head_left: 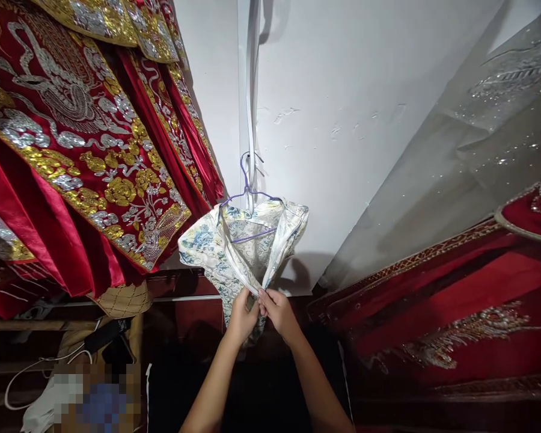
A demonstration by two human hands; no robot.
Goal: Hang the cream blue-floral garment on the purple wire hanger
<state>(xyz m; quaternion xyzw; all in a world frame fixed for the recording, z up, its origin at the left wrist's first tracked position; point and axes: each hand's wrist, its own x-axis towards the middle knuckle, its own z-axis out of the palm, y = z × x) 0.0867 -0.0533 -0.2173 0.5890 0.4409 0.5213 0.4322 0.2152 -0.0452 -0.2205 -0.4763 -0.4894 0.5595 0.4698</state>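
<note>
A white garment with a blue and yellow floral print (202,236) hangs in front of me on a purple wire hanger (244,174). Its neckline gapes in a V, so the patterned inside of the back and the hanger's lower bar show. At the bottom of the V my left hand (242,319) is closed on one front edge. Close against it, my right hand (275,308) pinches the other front edge. The two edges meet between my fingertips; any fastener there is hidden by the fingers. The garment's lower part hangs behind my hands and forearms.
Red garments with gold and silver sequin embroidery (121,189) hang at left. A sheer sparkly fabric (478,150) and a red embellished garment (455,325) are at right. The hanger hooks on a white wall post (247,78). A white cable (15,385) lies lower left.
</note>
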